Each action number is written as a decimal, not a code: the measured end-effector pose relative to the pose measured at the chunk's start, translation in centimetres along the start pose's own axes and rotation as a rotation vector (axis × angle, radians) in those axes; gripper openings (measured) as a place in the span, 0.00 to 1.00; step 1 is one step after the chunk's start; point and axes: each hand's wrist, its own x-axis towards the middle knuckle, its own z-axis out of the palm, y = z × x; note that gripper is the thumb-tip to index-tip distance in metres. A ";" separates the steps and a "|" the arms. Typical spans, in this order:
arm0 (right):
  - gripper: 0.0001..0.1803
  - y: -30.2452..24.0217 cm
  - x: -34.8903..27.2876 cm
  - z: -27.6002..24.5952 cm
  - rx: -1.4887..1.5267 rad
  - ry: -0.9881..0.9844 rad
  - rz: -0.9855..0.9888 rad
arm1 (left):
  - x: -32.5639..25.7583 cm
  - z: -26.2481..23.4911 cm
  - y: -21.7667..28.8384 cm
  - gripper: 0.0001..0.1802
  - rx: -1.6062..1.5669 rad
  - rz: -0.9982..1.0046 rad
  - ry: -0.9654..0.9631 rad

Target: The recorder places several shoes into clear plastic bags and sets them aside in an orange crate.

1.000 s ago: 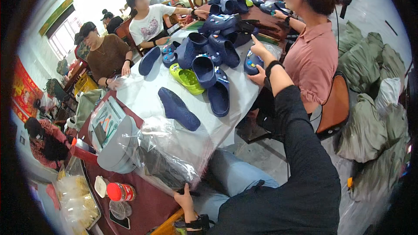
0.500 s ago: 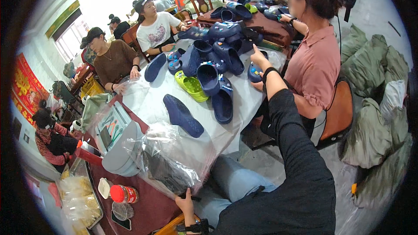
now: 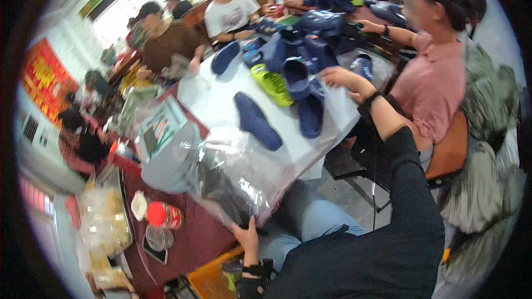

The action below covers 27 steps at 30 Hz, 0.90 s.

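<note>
My left hand is at the near table edge, its thumb raised and its fingers closed on the rim of a clear plastic bag. That bag lies over something dark. To the right, my right hand is stretched over the white sheet beside a pile of navy clogs. Its fingers are bunched together, and blur hides what they pinch. A lime-green clog rests against the pile. Nearer me lies a single flat navy piece shaped like a sole; another navy piece lies farther back.
A grey bin with tools on it, a red-lidded jar and a phone stand left. A person in pink sits close on the right; others sit opposite. Full sacks line the right wall.
The view has swung, so the scene sits further right and is blurred. My right hand has drawn back nearer me, its pointing finger now bunched with the others. My left hand stays on the bag.
</note>
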 end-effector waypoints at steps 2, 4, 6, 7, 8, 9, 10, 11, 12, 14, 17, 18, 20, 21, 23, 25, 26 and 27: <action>0.27 -2.1 -2.5 8.4 0.085 -0.263 0.051 | -0.2 0.8 -0.3 0.43 0.014 0.056 0.057; 0.34 -1.2 -6.2 15.6 -0.145 -0.206 -0.157 | 0.1 1.7 1.9 0.47 0.017 0.091 0.045; 0.40 -3.3 -9.4 23.7 -0.394 0.017 -0.419 | 0.0 2.4 1.0 0.48 0.077 0.146 0.088; 0.42 -3.4 -9.7 27.0 -0.509 0.136 -0.540 | 0.0 2.7 0.6 0.49 0.085 0.140 0.082; 0.42 -4.2 -9.5 30.0 -0.504 0.102 -0.563 | 0.1 2.6 0.1 0.50 0.151 0.245 0.154; 0.42 -4.9 -9.4 32.9 -0.599 0.170 -0.564 | -0.2 2.5 0.1 0.50 0.156 0.220 0.172; 0.42 -5.6 -9.2 34.9 -0.691 0.244 -0.569 | -0.4 2.2 0.3 0.50 0.149 0.187 0.148; 0.42 -5.8 -8.7 36.0 -0.689 0.232 -0.580 | -0.3 2.0 1.0 0.50 0.137 0.165 0.115; 0.40 -5.8 -8.3 36.9 -0.669 0.236 -0.554 | -0.6 1.4 1.7 0.46 0.005 -0.017 -0.032; 0.38 -5.1 -7.5 38.4 -0.653 0.247 -0.526 | -0.6 1.2 1.7 0.45 -0.087 -0.007 -0.058; 0.31 -3.8 -8.2 38.9 -0.175 -0.055 -0.460 | 0.2 2.3 1.4 0.43 -0.114 0.260 0.007; 0.29 -3.8 -8.9 38.9 -0.132 -0.161 -0.369 | 0.6 2.5 1.3 0.42 -0.075 0.245 0.022; 0.26 -3.9 -9.5 37.4 -0.084 -0.207 -0.253 | 1.4 3.1 -2.5 0.42 -0.167 0.103 0.020; 0.24 -4.0 -9.3 36.4 -0.145 -0.115 -0.397 | 2.0 3.5 -6.4 0.42 -0.286 -0.040 0.011; 0.24 -2.5 -7.6 30.7 -0.031 0.388 -0.472 | 2.9 4.0 -5.2 0.44 -0.359 -0.058 0.002; 0.31 -0.3 -5.9 21.6 -0.150 1.135 -0.381 | 2.6 3.2 0.6 0.44 -0.062 0.155 0.017; 0.37 -1.2 -5.8 18.9 -0.401 1.275 -0.314 | 2.7 2.9 0.6 0.46 -0.022 0.107 0.051; 0.42 -0.4 -5.5 16.5 -0.440 1.262 -0.312 | 2.7 3.2 0.4 0.46 -0.019 0.116 0.040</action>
